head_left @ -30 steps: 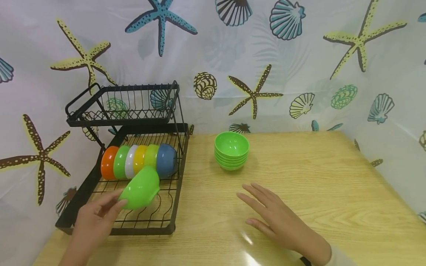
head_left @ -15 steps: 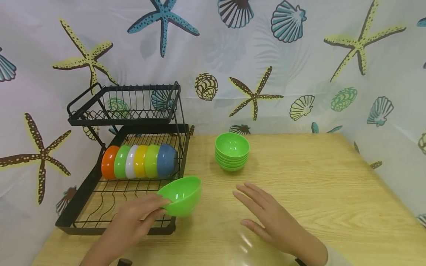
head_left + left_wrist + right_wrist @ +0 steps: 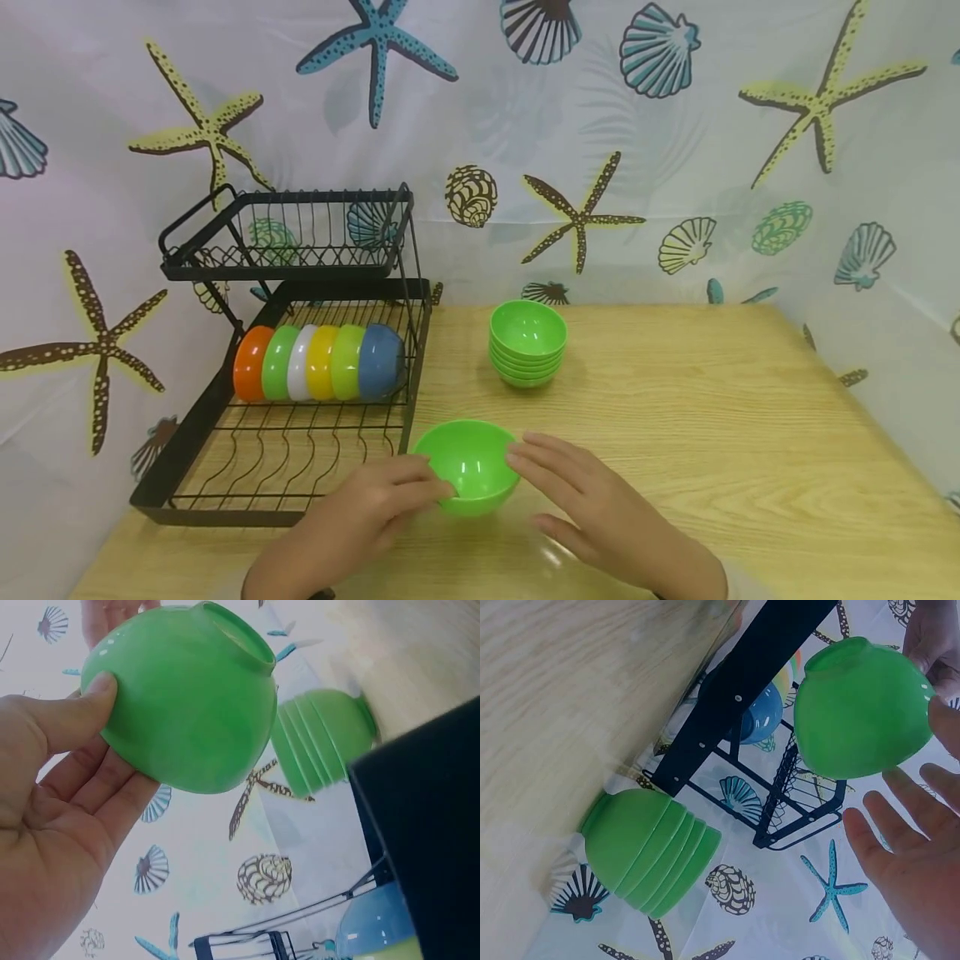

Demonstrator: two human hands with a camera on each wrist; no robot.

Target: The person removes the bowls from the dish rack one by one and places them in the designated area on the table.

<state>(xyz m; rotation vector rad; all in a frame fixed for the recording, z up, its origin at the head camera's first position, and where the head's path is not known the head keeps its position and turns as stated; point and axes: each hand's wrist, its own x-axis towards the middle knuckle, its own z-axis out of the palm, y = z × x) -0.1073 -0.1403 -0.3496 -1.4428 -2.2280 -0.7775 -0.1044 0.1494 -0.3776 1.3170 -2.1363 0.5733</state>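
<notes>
A single green bowl [image 3: 468, 467] is held above the table in front of the dish rack, its opening tilted up toward the head camera. My left hand [image 3: 367, 508] pinches its left rim; in the left wrist view the thumb lies on the outer wall of the bowl [image 3: 187, 705]. At the bowl's right rim is my right hand [image 3: 600, 517], fingers extended. In the right wrist view its fingertips are at the side of the bowl [image 3: 862, 712]; whether they press on it I cannot tell. Farther back stands a stack of several green bowls [image 3: 527, 343].
To the left is a black two-tier dish rack [image 3: 187, 467]. On its lower tier a row of coloured bowls [image 3: 320, 364] stands on edge, orange through blue. A curtain [image 3: 585, 100] printed with shells and starfish hangs around the wooden table [image 3: 675, 400].
My left hand has carried the green bowl right, from over the rack to in front of my right hand, turning its opening upward. The right hand has stayed nearly in place.
</notes>
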